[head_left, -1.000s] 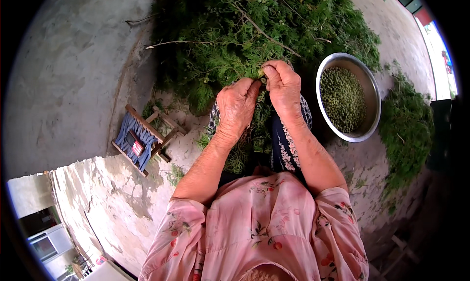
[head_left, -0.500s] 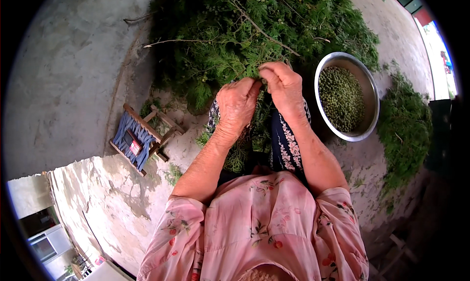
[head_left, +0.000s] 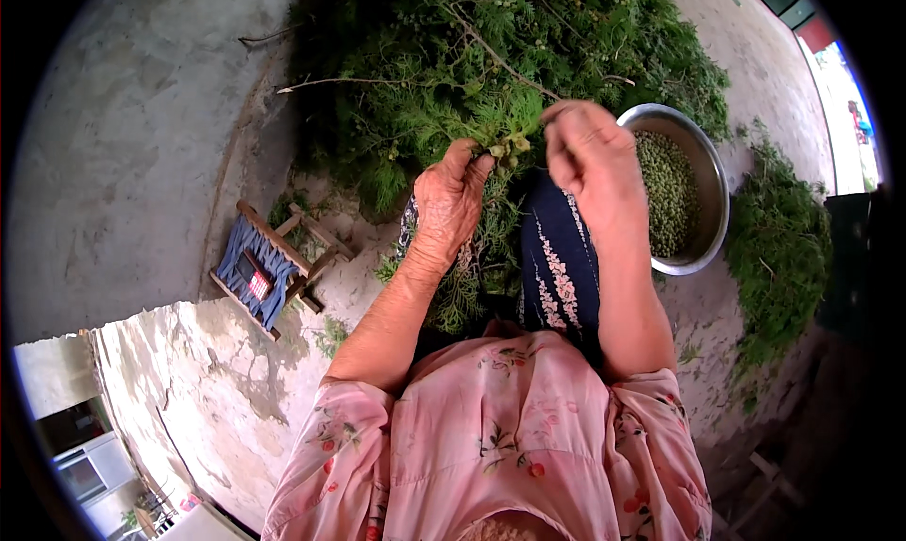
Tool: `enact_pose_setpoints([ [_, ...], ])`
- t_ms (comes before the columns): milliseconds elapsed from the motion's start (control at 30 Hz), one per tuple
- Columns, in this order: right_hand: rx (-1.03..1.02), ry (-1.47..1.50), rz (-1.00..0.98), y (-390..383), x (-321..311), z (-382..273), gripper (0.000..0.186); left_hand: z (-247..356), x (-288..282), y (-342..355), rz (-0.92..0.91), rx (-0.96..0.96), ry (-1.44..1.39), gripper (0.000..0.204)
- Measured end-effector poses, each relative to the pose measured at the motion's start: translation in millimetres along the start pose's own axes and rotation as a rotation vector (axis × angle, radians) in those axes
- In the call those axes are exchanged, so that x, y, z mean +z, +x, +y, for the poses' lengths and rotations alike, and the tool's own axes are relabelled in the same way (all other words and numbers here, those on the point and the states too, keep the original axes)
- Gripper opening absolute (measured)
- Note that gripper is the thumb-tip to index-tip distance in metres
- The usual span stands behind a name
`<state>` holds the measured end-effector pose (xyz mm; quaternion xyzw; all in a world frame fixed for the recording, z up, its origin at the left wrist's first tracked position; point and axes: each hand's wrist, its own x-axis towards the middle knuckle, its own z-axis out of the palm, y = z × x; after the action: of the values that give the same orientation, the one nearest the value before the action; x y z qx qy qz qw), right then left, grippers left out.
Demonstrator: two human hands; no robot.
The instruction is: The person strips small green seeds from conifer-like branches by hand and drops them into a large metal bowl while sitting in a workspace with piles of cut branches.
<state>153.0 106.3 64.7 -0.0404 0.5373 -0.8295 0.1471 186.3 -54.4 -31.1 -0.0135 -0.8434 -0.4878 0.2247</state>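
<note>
Outdoors, left hand (head_left: pixel 451 194) fingers pinched on green sprig (head_left: pixel 507 143), right hand (head_left: pixel 590 159) loosely curled beside it (grip unclear), metal bowl (head_left: pixel 713 178) nearby

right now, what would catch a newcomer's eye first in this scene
The big heap of green branches fills the top centre, and the left hand and right hand meet at a sprig at its near edge. To the right a metal bowl holds small green berries; a little wooden stool sits lower left.

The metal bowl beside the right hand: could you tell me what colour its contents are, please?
Pale green, seen in the head view inside the metal bowl.
</note>
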Motion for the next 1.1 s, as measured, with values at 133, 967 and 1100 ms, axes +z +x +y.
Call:
enact_pose_setpoints([
  [133, -0.198, -0.692, 0.027, 3, 7, 31, 0.017, 3, 3, 1, 0.025, 0.042, -0.027, 0.017],
  [967, 0.051, 0.031, -0.004, 6, 14, 45, 0.009, 27, -20, 8, -0.018, -0.503, -0.548, 0.011],
  [1100, -0.340, -0.631, 0.048, 7, 31, 71, 0.017, 15, -12, 4, -0.014, -0.299, -0.455, 0.011],
])
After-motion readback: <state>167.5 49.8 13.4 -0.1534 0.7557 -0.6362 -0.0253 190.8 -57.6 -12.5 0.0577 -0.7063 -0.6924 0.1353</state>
